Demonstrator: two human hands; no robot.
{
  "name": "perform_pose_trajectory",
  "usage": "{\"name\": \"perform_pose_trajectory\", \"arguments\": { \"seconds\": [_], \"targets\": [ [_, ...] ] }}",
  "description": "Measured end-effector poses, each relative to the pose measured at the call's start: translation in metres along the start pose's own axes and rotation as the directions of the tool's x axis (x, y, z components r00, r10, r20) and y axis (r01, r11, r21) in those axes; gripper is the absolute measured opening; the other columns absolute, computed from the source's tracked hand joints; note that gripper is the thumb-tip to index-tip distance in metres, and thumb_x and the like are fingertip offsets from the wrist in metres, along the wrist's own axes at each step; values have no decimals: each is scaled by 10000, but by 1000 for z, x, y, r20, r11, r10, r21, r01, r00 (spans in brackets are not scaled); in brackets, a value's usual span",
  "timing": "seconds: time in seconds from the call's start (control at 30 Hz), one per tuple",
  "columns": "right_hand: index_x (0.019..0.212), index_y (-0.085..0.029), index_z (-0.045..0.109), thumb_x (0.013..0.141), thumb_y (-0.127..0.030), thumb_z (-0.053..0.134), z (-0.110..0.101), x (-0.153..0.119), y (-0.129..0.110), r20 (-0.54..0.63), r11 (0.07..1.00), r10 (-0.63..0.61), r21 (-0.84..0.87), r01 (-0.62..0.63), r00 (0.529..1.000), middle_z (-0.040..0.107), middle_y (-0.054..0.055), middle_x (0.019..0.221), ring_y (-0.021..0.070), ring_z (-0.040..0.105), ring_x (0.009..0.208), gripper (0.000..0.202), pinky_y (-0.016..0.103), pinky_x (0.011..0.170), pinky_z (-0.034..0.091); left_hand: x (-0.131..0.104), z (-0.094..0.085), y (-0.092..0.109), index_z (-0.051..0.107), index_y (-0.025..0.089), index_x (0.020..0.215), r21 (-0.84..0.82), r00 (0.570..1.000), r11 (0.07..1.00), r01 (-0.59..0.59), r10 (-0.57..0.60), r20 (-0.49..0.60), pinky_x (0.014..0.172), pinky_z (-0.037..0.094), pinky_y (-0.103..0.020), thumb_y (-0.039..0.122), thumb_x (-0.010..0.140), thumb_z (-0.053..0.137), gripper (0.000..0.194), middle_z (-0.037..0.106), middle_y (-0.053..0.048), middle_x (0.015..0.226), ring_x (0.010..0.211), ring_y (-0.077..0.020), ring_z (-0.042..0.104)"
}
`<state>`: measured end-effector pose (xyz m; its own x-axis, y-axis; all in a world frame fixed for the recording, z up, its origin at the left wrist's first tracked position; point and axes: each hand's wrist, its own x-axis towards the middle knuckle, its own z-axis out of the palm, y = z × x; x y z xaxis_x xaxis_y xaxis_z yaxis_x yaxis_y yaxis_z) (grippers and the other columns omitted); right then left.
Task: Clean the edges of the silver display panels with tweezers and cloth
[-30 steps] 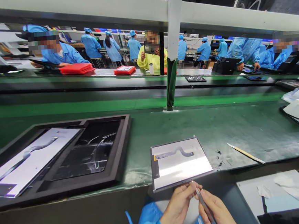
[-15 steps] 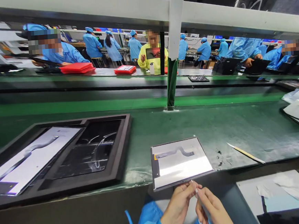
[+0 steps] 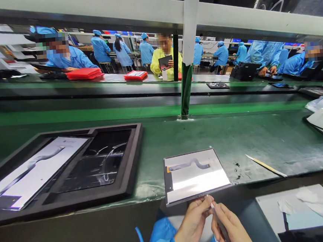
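Observation:
A display panel (image 3: 196, 176) with a silvery back and a curved grey flex cable lies at the front edge of the green bench, its near edge overhanging slightly. Below that edge my left hand (image 3: 193, 217) is closed, thumb and fingertips pinched at the panel's near side. My right hand (image 3: 228, 224) grips a thin grey tool (image 3: 222, 226), whose pale tip meets my left fingertips. What the left fingertips pinch is too small to make out.
A black foam tray (image 3: 136, 156) at left holds a larger panel (image 3: 39, 168) and a dark one. A pointed yellow-white tool (image 3: 265, 165) lies right. A post (image 3: 186, 89) rises behind. Lower right is a white board (image 3: 318, 198). Several people work across the bench.
My hands stay nearly in place; the tool in my right hand has tilted a little. Across the bench, the person in yellow has lowered a tablet-like part, and another person's hands have moved down.

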<state>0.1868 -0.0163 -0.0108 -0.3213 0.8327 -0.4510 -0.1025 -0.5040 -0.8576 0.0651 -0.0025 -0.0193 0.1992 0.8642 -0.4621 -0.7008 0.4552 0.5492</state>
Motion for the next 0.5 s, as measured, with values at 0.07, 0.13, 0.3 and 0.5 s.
{"name": "perform_pose_trajectory", "arguments": {
  "seconds": [0.07,0.13,0.3,0.5],
  "targets": [
    [737,-212,503,710,-786,656,-3,1,2,-3,999,-27,-38,27,1000,566,-50,452,59,396,322,594,178,345,253,2,1,-3,726,100,645,-3,1000,1000,-7,7,-15,715,416,-265,492,492,950,476,629,-36,673,667,-137,556],
    [723,-212,500,695,-770,686,-5,2,4,4,999,-38,-30,38,999,554,-58,437,52,377,314,589,176,348,257,1,1,-3,726,103,646,-5,1000,1000,-5,5,-15,720,421,-265,491,490,951,475,630,-35,677,678,-140,561],
    [661,-192,506,732,-772,650,-1,2,1,65,996,16,81,-21,998,406,-99,329,11,222,276,602,162,333,170,-3,-1,2,772,95,805,-9,999,1000,26,-26,23,754,429,-276,463,468,969,536,677,-60,757,660,-123,554],
    [738,-208,507,706,-785,658,-2,1,0,21,1000,5,-1,-5,1000,568,-45,435,52,378,300,598,168,335,241,0,0,-3,732,109,669,-15,1000,1000,1,-1,3,733,420,-271,467,480,963,466,650,-46,706,678,-144,563]
  ]
}}
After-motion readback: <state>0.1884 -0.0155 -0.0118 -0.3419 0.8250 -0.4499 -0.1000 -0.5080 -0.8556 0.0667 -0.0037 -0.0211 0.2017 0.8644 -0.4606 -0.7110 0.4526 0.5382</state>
